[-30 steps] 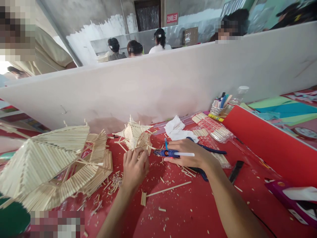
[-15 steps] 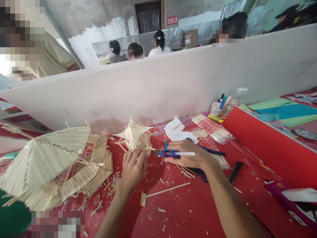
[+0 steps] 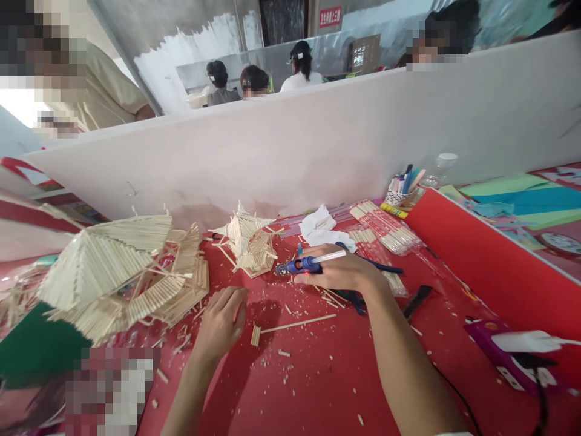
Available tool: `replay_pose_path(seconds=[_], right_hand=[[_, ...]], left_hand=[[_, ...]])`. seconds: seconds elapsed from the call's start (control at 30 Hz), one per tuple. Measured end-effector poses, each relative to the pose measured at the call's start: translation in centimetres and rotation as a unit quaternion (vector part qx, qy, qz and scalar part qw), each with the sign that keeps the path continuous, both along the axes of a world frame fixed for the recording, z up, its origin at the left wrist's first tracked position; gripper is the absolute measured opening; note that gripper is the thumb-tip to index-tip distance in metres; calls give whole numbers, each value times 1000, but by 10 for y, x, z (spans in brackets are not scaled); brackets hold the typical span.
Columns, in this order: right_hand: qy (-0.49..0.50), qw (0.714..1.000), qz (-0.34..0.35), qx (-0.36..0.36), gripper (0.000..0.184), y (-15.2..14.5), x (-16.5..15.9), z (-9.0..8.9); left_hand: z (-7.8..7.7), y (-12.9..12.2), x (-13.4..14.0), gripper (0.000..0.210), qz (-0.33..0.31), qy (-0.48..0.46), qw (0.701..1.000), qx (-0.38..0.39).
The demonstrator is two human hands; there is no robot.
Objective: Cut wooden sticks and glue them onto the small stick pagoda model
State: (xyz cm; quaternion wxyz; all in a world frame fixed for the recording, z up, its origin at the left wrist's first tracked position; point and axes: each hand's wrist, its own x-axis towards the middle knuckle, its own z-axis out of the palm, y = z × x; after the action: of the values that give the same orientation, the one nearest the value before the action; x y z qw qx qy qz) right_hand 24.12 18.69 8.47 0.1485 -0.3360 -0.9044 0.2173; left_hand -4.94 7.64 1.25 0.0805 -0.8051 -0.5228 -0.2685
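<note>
My right hand [image 3: 333, 265] is closed around a blue hot glue gun [image 3: 297, 266], whose tip points left and which has a clear glue stick in its back. My left hand [image 3: 223, 318] hovers over the table with loosely bent fingers and nothing visible in them. Just beyond both hands stands a small pavilion model [image 3: 247, 242] made of thin wooden sticks, touched by neither. A short bundle of sticks [image 3: 255, 336] and one long thin stick [image 3: 299, 323] lie on the red table between my forearms.
A larger stick-built pavilion [image 3: 109, 260] stands at the left. Packs of sticks [image 3: 385, 227], white tissue [image 3: 320, 224], a pen cup [image 3: 399, 191] and a purple power strip [image 3: 497, 345] are on the right. A white partition [image 3: 272, 151] crosses behind, with people beyond. Wood scraps litter the table.
My left hand has come away from the small pavilion, back toward me and to the left. The glue gun has tilted and shifted slightly left in my right hand. The camera view has shifted.
</note>
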Motion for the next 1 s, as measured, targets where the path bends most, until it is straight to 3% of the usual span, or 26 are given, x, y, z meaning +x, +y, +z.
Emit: replay_pose_path(seconds=[0.07, 0.2, 0.37, 0.67, 0.87, 1.0], right_hand=[[-17, 1000, -7, -13, 29, -2, 2, 3], [-35, 998, -21, -54, 38, -6, 5, 9], [-47, 996, -25, -76, 40, -8, 7, 14], [-28, 998, -21, -56, 40, -5, 12, 10], [-11, 999, -21, -43, 40, -4, 12, 11], [-13, 998, -15, -67, 38, -3, 10, 10]], left_hand=[[-11, -20, -3, 25, 29, -17, 998, -58], [-33, -51, -5, 37, 29, -22, 983, -180], [-38, -55, -3, 38, 22, -31, 963, -269], [-30, -45, -18, 32, 27, -56, 952, -298], [-17, -51, -20, 33, 60, -103, 959, -257], [-11, -45, -12, 34, 75, -184, 955, -219]])
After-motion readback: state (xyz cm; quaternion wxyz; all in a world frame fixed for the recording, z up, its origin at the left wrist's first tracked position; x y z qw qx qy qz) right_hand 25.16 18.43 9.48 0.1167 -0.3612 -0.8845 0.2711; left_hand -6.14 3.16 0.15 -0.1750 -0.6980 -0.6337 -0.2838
